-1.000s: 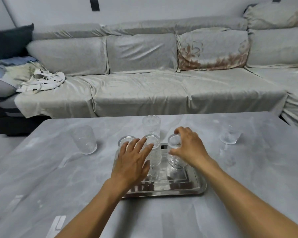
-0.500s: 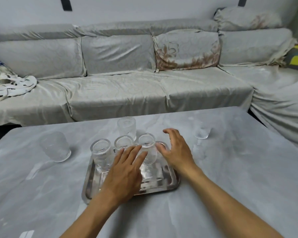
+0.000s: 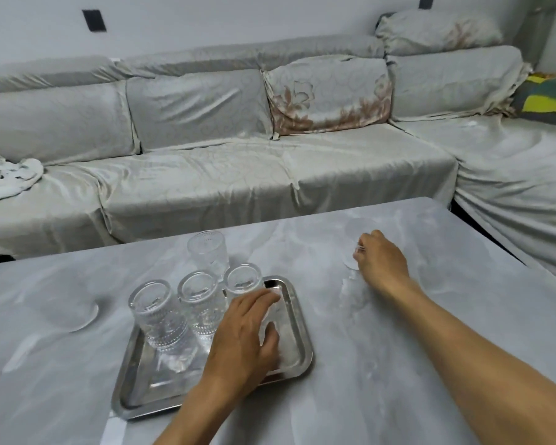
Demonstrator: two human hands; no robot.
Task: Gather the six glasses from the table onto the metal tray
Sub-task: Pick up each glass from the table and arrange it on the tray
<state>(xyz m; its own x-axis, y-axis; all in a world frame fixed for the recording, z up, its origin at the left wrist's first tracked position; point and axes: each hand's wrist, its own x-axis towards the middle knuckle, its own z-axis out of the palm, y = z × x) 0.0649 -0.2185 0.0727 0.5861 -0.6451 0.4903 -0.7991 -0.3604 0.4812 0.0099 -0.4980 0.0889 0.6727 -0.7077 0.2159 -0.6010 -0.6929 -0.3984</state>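
Note:
A metal tray [image 3: 297, 319] lies on the grey table in front of me. Three clear ribbed glasses stand in a row on it: left [image 3: 156, 313], middle [image 3: 198, 300], right [image 3: 243, 279]. Another glass [image 3: 207, 252] stands on the table just behind the tray. A smooth glass [image 3: 69, 305] stands on the table to the left. My left hand [image 3: 244, 335] rests over the tray's right half, fingers apart, beside the right-hand glass. My right hand [image 3: 381, 261] is stretched out to the far right, fingers curled on a clear glass [image 3: 355, 229], which it partly hides.
The table [image 3: 430, 316] ends close behind the right-hand glass and at the right. A covered grey sofa [image 3: 238, 175] runs along the far side and turns the right corner. A white cloth [image 3: 7, 178] lies on its left end.
My right hand left the tray and reached right to the far glass, curling on it. My left hand shifted right over the tray. The view swung right.

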